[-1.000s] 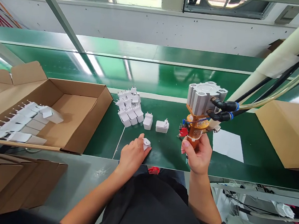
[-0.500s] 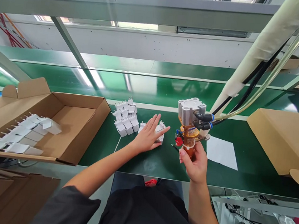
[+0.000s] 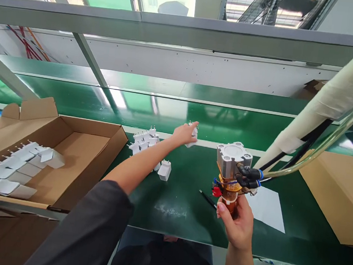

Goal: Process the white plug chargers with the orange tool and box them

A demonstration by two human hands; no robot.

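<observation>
"So, how many hands were there, and what did they hold?"

"Two. The left hand (image 3: 185, 134) was narrowed around one white plug adapter (image 3: 192, 138), stretched out over the far side of the green bench (image 3: 186, 184). The right hand (image 3: 239, 222) was wrapped around the orange lower part of one air-driven tool (image 3: 231, 177), whose silver block was uppermost."

"Were there other adapters?"

"Yes. One lone adapter (image 3: 164, 171) stood on the bench, nearer the person than the one held. Just left of it another was mostly covered by the left forearm (image 3: 144, 160). That arm also crossed a white cluster (image 3: 144, 139), so I couldn't count its pieces. At least five more overlapped in a row (image 3: 16, 169) inside one carton (image 3: 89, 139) on the left, its lid folded back."

"What else lay around?"

"One dark pen (image 3: 207, 199), just left of the tool, and one white sheet of paper (image 3: 271, 211) on its other side, partly hidden by the tool and right hand. A second carton (image 3: 342, 189) sat at the far right."

"And what stood in the way?"

"One thick pale pipe (image 3: 330, 99) slanted down on the right, hoses (image 3: 318, 144) beside it, blocking part of the bench behind. One grey rail (image 3: 175, 32) ran across the top."
</observation>
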